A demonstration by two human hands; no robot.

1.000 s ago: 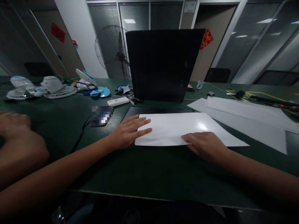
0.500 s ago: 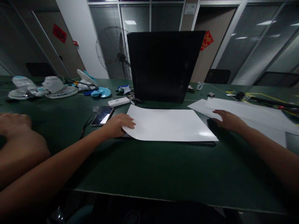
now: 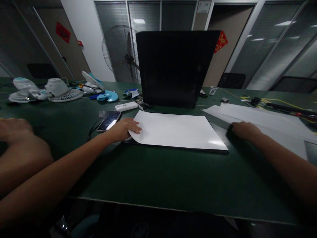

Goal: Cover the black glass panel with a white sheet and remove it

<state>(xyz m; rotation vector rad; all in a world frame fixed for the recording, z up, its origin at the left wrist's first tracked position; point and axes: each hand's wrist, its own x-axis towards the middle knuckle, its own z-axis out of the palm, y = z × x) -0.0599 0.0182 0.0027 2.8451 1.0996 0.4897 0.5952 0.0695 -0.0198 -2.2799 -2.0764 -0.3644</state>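
Observation:
A sheet of white paper [image 3: 170, 130] lies over a flat black-edged thing [image 3: 213, 151] on the green table. My left hand [image 3: 126, 129] pinches the sheet at its left side, thumb and fingers about the edge, and that end curls upward. The sheet's right part lies flat, with a bright reflection near its right front corner. To the right of it, my right hand [image 3: 244, 130] rests low with curled fingers beside loose white sheets [image 3: 262, 120]. Its fingertips are hidden, so whether they hold anything does not show.
Behind the paper stands a large black panel [image 3: 178, 69]. A phone [image 3: 109, 121] and a white device [image 3: 126, 106] lie left of it. Small fans [image 3: 65, 94] stand farther left. Another person's hand [image 3: 16, 129] rests at the left edge.
My right hand has gone from stretched to curled fingers. The sheet's front right corner has drawn in, lining up more closely with the black-edged thing. My left hand keeps its hold.

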